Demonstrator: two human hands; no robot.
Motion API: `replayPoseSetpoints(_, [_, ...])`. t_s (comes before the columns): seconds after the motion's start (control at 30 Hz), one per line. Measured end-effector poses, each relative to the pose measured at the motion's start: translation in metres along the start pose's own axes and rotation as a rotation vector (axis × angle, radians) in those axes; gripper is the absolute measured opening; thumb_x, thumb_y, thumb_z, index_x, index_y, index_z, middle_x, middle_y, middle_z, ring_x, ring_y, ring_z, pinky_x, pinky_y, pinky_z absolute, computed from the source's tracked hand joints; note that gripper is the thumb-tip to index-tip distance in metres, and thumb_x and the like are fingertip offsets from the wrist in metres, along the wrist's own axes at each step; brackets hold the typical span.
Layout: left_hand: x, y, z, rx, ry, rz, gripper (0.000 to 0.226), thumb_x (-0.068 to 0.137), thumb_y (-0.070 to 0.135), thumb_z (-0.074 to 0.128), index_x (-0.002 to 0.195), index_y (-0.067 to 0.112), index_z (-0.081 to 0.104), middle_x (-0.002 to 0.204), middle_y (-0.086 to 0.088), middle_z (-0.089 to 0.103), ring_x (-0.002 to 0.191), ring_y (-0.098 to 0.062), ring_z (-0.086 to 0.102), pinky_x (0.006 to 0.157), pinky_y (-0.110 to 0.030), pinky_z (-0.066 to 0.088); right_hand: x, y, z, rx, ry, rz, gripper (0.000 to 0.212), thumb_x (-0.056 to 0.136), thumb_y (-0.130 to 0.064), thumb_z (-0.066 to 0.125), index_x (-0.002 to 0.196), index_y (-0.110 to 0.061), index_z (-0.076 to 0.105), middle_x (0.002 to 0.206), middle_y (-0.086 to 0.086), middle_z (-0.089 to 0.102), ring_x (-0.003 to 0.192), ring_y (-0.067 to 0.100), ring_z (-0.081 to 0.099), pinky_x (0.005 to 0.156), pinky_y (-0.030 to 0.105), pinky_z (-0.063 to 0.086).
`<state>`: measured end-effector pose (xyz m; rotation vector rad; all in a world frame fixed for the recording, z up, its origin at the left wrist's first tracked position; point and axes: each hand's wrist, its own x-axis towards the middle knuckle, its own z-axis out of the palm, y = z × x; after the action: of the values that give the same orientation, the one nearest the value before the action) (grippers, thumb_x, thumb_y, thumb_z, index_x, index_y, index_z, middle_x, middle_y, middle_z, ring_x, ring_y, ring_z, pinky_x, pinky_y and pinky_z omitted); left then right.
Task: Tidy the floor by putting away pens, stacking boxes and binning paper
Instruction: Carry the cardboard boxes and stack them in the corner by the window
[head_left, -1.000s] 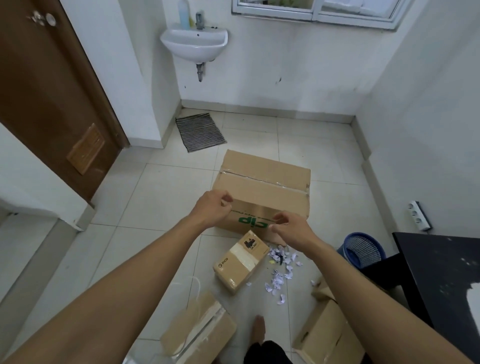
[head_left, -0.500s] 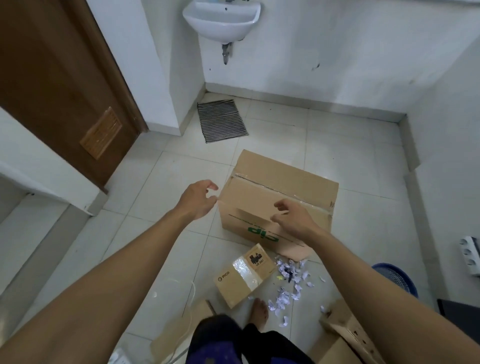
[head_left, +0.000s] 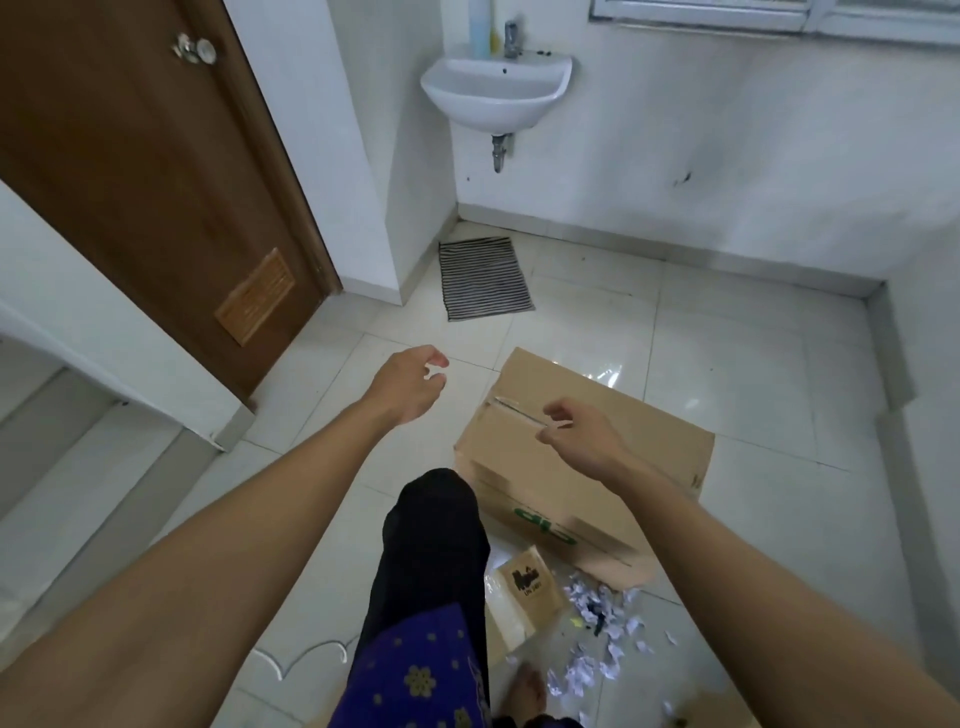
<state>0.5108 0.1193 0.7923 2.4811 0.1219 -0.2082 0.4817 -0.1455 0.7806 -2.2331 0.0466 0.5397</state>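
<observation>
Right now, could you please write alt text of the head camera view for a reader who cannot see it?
Two bare hands, left hand and right hand, hover empty over a large brown cardboard box on a white tiled floor. A small taped cardboard box and torn white paper scraps lie nearer the person.

Both hands outstretched, fingers loose

A white ceramic wall basin hung beside the brown wooden door; a striped grey mat lay on glossy pale floor tiles.
</observation>
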Motion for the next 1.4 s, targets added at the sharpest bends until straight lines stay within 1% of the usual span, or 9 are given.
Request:
replayPoseSetpoints(0.17, [0.032, 0.009, 0.000, 0.038, -0.031, 0.019, 0.031, 0.100, 0.024, 0.055, 0.130, 0.020, 0.060, 0.137, 0.002, 0.059, 0.121, -0.017, 0.057, 0.095, -0.027, 0.043, 0.024, -0.004, -0.009, 0.005, 0.030, 0.015, 0.046, 0.094, -0.025, 0.067, 0.138, -0.016, 0.057, 0.139, 0.002, 0.058, 0.124, 0.019, 0.056, 0.107, 0.039, 0.047])
replayPoseSetpoints(0.37, [0.079, 0.006, -0.008, 0.011, -0.073, 0.070, 0.029, 0.102, 0.026, 0.052, 0.129, 0.022, 0.060, 0.135, 0.003, 0.059, 0.121, -0.015, 0.056, 0.092, -0.024, 0.039, 0.059, -0.009, 0.003, -0.044, 0.024, 0.096, 0.050, 0.094, -0.025, 0.067, 0.141, -0.013, 0.055, 0.143, 0.005, 0.056, 0.128, 0.023, 0.055, 0.108, 0.039, 0.046])
replayPoseSetpoints(0.5, [0.126, -0.032, -0.037, 0.033, -0.108, 0.064, 0.028, 0.103, 0.028, 0.050, 0.129, 0.023, 0.060, 0.134, 0.002, 0.060, 0.119, -0.014, 0.056, 0.093, -0.026, 0.041, 0.104, -0.031, 0.035, -0.040, -0.029, 0.159, 0.049, 0.092, -0.025, 0.069, 0.138, -0.013, 0.058, 0.140, 0.008, 0.059, 0.128, 0.024, 0.055, 0.108, 0.040, 0.045])
replayPoseSetpoints(0.7, [0.242, -0.084, -0.078, 0.004, -0.155, 0.186, 0.029, 0.103, 0.023, 0.050, 0.129, 0.018, 0.061, 0.132, 0.001, 0.062, 0.120, -0.015, 0.057, 0.093, -0.025, 0.042, 0.210, -0.088, 0.085, 0.025, 0.035, 0.240, 0.049, 0.095, -0.026, 0.064, 0.141, -0.011, 0.055, 0.143, 0.007, 0.056, 0.131, 0.023, 0.053, 0.108, 0.038, 0.044])
replayPoseSetpoints(0.83, [0.307, -0.116, -0.103, 0.037, -0.240, 0.237, 0.029, 0.102, 0.024, 0.051, 0.129, 0.019, 0.059, 0.133, 0.001, 0.060, 0.121, -0.015, 0.056, 0.093, -0.025, 0.042, 0.265, -0.127, 0.110, 0.042, 0.056, 0.361, 0.049, 0.094, -0.024, 0.065, 0.141, -0.010, 0.055, 0.143, 0.010, 0.057, 0.130, 0.025, 0.053, 0.106, 0.035, 0.043])
replayPoseSetpoints(1.07, [0.360, -0.129, -0.124, 0.164, -0.381, 0.333, 0.033, 0.101, 0.024, 0.052, 0.133, 0.016, 0.058, 0.136, -0.002, 0.059, 0.124, -0.019, 0.055, 0.098, -0.030, 0.042, 0.295, -0.170, 0.119, 0.143, 0.162, 0.467, 0.051, 0.094, -0.023, 0.065, 0.142, -0.008, 0.054, 0.142, 0.011, 0.056, 0.130, 0.026, 0.053, 0.102, 0.032, 0.041])
replayPoseSetpoints(1.17, [0.370, -0.121, -0.125, 0.198, -0.413, 0.381, 0.034, 0.101, 0.023, 0.051, 0.134, 0.015, 0.057, 0.137, -0.002, 0.058, 0.125, -0.019, 0.054, 0.100, -0.031, 0.043, 0.297, -0.174, 0.119, 0.174, 0.211, 0.489, 0.052, 0.096, -0.025, 0.064, 0.143, -0.008, 0.052, 0.143, 0.010, 0.055, 0.130, 0.027, 0.053, 0.105, 0.036, 0.043])
replayPoseSetpoints(1.3, [0.381, -0.109, -0.123, 0.220, -0.452, 0.432, 0.033, 0.100, 0.025, 0.051, 0.132, 0.018, 0.057, 0.136, 0.001, 0.058, 0.123, -0.017, 0.055, 0.099, -0.031, 0.044, 0.290, -0.172, 0.119, 0.205, 0.263, 0.526, 0.042, 0.097, -0.024, 0.060, 0.136, -0.009, 0.056, 0.136, 0.010, 0.059, 0.121, 0.025, 0.056, 0.100, 0.037, 0.046])
replayPoseSetpoints(1.4, [0.392, -0.094, -0.116, 0.235, -0.476, 0.475, 0.033, 0.100, 0.027, 0.051, 0.131, 0.019, 0.057, 0.136, 0.001, 0.058, 0.120, -0.018, 0.056, 0.097, -0.031, 0.045, 0.289, -0.166, 0.113, 0.248, 0.317, 0.556, 0.045, 0.096, -0.025, 0.061, 0.137, -0.009, 0.056, 0.139, 0.010, 0.057, 0.125, 0.027, 0.055, 0.104, 0.039, 0.046])
